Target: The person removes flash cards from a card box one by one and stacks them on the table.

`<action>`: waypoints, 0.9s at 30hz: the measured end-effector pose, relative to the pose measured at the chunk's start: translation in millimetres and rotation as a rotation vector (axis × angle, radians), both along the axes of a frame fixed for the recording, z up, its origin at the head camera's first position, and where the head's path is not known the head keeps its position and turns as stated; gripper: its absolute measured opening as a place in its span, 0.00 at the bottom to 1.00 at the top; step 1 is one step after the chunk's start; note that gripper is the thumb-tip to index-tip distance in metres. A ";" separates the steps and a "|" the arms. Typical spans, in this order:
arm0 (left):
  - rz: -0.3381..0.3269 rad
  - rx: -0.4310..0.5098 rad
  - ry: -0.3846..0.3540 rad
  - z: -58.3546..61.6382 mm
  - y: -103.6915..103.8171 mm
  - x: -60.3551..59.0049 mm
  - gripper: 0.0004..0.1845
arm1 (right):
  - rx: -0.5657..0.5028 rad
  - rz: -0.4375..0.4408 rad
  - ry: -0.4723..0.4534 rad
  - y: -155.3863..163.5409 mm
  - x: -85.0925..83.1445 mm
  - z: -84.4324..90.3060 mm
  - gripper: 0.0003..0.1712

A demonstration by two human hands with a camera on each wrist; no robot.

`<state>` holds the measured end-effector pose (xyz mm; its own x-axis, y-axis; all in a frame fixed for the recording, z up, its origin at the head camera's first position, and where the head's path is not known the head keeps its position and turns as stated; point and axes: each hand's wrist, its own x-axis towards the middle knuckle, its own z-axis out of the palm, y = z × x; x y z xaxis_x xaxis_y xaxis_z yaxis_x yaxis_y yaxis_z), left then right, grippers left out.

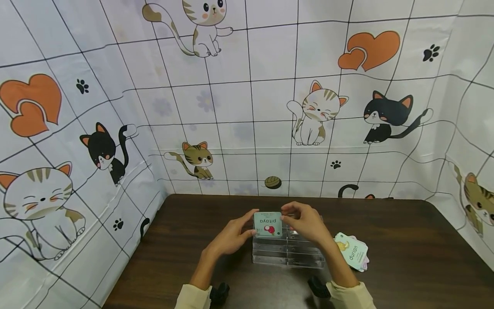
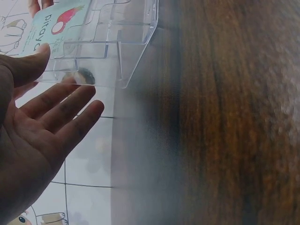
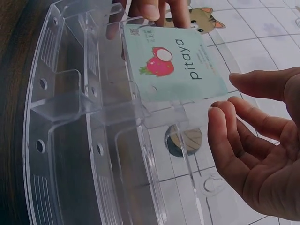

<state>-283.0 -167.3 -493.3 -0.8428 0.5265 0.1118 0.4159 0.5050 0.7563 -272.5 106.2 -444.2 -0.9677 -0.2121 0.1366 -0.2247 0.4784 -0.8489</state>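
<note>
A pale green card (image 1: 268, 224) with a pink fruit and the word "pitaya" stands in the rear left compartment of a clear plastic tiered holder (image 1: 270, 259). My left hand (image 1: 228, 235) is at the card's left edge. In the left wrist view, its thumb (image 2: 35, 65) lies along that edge while the other fingers stretch out beside the holder. At the card's other side is my right hand (image 1: 305, 221). The right wrist view shows its thumb and bent fingers (image 3: 225, 136) around the card's corner, with a small gap and nothing gripped.
A loose pile of cards, topped by a "durian" card (image 1: 352, 251), lies right of the holder, beside my right forearm. The dark wooden table (image 1: 405, 240) ends at a white cat-print cloth (image 1: 231, 103) behind and at the sides.
</note>
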 end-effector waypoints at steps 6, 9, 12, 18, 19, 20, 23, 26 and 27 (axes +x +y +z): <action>-0.001 0.009 -0.009 -1.0 -0.9 -0.7 0.36 | 0.052 -0.014 0.046 -6.9 -2.1 -1.6 0.13; -0.008 0.007 -0.008 -1.4 -0.9 -1.0 0.36 | 0.071 -0.032 0.063 -11.0 -2.0 -2.0 0.12; -0.012 0.005 -0.004 -1.5 -1.1 -1.3 0.36 | 0.078 -0.048 0.081 -14.6 -1.7 -2.8 0.10; -0.009 0.007 -0.004 -0.4 -0.5 -0.4 0.36 | 0.092 -0.082 0.123 -18.9 -0.1 -5.2 0.07; -0.008 0.004 -0.001 -0.2 -0.5 -0.1 0.36 | 0.094 -0.086 0.129 -19.4 -0.4 -5.6 0.07; -0.005 0.002 0.003 -0.1 -0.5 0.1 0.36 | 0.097 -0.088 0.134 -19.7 -0.4 -6.0 0.07; 0.002 -0.007 0.015 0.3 -0.6 0.5 0.36 | 0.093 -0.086 0.135 -19.5 -0.8 -6.5 0.06; 0.004 -0.008 0.010 0.4 -0.5 0.7 0.36 | 0.070 -0.076 0.113 -17.2 -0.6 -6.0 0.05; 0.004 -0.008 0.006 0.3 -0.5 0.7 0.36 | 0.063 -0.072 0.104 -16.0 -0.6 -5.8 0.05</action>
